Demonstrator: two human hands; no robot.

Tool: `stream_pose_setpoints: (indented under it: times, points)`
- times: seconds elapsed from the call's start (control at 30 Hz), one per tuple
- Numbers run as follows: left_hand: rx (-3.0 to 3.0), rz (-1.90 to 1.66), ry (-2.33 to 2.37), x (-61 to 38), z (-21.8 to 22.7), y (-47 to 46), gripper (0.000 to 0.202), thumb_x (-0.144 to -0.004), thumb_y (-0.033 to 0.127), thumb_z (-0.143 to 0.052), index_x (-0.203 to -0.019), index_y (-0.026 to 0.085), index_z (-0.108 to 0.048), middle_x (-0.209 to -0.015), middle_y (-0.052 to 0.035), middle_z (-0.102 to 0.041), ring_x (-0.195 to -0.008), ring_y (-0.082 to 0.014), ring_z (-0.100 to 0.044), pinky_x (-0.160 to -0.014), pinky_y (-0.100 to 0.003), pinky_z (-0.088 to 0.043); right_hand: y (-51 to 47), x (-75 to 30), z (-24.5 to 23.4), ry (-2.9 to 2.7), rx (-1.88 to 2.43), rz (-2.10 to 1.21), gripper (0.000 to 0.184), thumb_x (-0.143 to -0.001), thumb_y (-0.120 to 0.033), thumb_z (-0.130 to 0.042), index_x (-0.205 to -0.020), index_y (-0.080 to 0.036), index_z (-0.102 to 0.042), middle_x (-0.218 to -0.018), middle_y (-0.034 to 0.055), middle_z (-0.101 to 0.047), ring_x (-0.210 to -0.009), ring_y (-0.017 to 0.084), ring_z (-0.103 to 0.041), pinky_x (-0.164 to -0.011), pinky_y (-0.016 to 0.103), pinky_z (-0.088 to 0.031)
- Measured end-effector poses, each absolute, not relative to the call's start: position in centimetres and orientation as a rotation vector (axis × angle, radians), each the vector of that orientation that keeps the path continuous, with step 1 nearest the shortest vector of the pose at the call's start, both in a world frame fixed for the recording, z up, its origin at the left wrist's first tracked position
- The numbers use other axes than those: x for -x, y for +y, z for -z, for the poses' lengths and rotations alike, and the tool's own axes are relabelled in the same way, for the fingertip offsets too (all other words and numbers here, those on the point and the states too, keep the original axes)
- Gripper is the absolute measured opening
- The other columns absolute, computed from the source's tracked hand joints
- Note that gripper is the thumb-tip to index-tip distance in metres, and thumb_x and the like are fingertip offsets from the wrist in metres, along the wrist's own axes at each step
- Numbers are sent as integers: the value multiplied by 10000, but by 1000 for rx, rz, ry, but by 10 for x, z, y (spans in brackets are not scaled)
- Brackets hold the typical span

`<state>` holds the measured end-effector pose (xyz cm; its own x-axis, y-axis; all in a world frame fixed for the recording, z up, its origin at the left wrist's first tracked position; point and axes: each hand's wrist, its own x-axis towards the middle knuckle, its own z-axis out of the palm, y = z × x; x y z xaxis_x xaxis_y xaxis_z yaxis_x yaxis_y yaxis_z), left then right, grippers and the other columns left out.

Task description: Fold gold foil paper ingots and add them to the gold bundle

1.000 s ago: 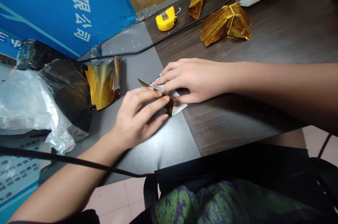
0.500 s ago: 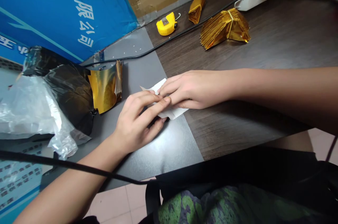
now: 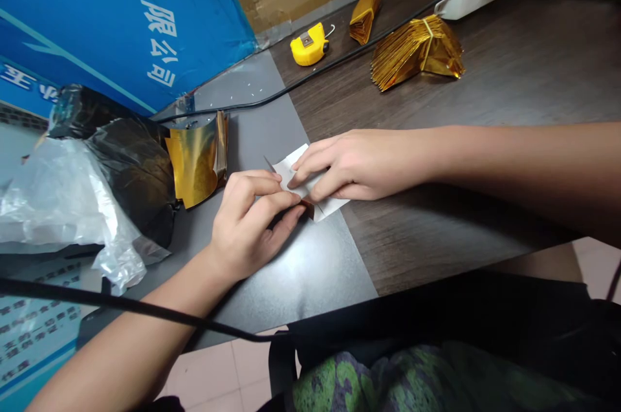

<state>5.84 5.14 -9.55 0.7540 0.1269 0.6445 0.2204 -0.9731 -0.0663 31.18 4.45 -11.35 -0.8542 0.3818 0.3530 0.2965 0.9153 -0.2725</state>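
A small sheet of gold foil paper (image 3: 330, 205), white side up, lies where the grey mat meets the dark wooden table. My left hand (image 3: 247, 221) pinches its near edge with curled fingers, and a bit of the gold side shows under the fingertips. My right hand (image 3: 349, 163) rests on top of the sheet with its fingers pressed down flat on it. Most of the sheet is hidden under both hands.
A stack of gold sheets (image 3: 196, 160) leans against a black plastic bag (image 3: 130, 166) at the left. Folded gold bundles (image 3: 417, 50), a yellow tape measure (image 3: 309, 45) and a black cable (image 3: 291, 85) lie farther back. A blue board (image 3: 121, 17) stands at the left.
The gold flap that my left hand held up has been folded down, so the sheet now shows mostly white. My left fingers have curled in to pinch the near edge.
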Motion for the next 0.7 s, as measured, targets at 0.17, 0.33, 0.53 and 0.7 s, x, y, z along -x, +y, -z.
stream_pose_setpoints:
  times: [0.17,0.33,0.53,0.7]
  points:
    - [2837,961,-246,-58,93,51,230,-868,127,-759,-1059,176,-640,-941,-40,-657,-954,-174,-657,-835,-341,-598,45,-313,115,-2657,470,-281,337,-1050,-204,-481,-1219,-238,-770,-1356,89,-663,-1280,241,-581,-1107,408,-459]
    - [2875,974,-249,-56,94,52,220,-880,102,-732,-1073,184,-664,-989,-52,-667,-1027,-181,-668,-883,-351,-615,46,-312,115,-2661,474,-269,347,-1063,-231,-462,-1235,-235,-763,-1350,98,-663,-1261,243,-587,-1095,420,-470]
    - [2950,963,-194,-58,95,52,171,-876,98,-740,-1022,147,-666,-983,-67,-679,-996,-183,-660,-871,-353,-594,45,-313,116,-2667,439,-232,363,-1044,-180,-461,-1206,-243,-780,-1358,101,-650,-1281,247,-568,-1116,423,-458]
    - [2988,967,-200,-60,99,50,203,-893,106,-732,-1070,152,-644,-1014,-63,-677,-1020,-167,-678,-886,-329,-616,44,-311,117,-2664,495,-263,339,-1039,-185,-479,-1202,-241,-771,-1332,86,-657,-1287,239,-563,-1112,399,-458]
